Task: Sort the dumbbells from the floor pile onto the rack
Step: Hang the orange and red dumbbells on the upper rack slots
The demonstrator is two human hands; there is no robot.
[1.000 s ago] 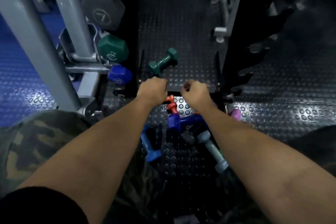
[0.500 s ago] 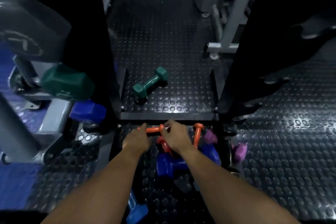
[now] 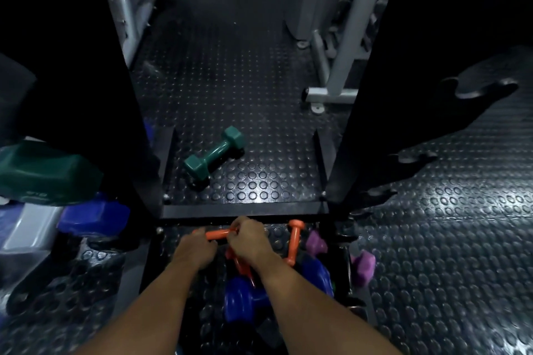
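A small orange dumbbell (image 3: 218,234) lies crosswise at the top of the floor pile. My left hand (image 3: 194,248) covers its left end and my right hand (image 3: 248,239) grips its right end. Under my right hand lies another orange dumbbell (image 3: 240,266), and a third orange dumbbell (image 3: 294,242) lies to the right. A blue dumbbell (image 3: 245,300) sits below them, with purple dumbbells (image 3: 315,242) (image 3: 363,266) at the right. A green dumbbell (image 3: 215,154) lies alone on the floor inside the black rack base (image 3: 245,209).
At the left, a rack holds a big green dumbbell (image 3: 43,174) and a blue one (image 3: 92,215). Black uprights (image 3: 115,95) (image 3: 372,95) stand on either side of the studded rubber floor (image 3: 230,81). A grey machine frame (image 3: 334,92) stands at the back right.
The view has tilted forward and closer to the rack base. Both hands dropped from above the pile onto the crosswise orange dumbbell and closed on its ends.
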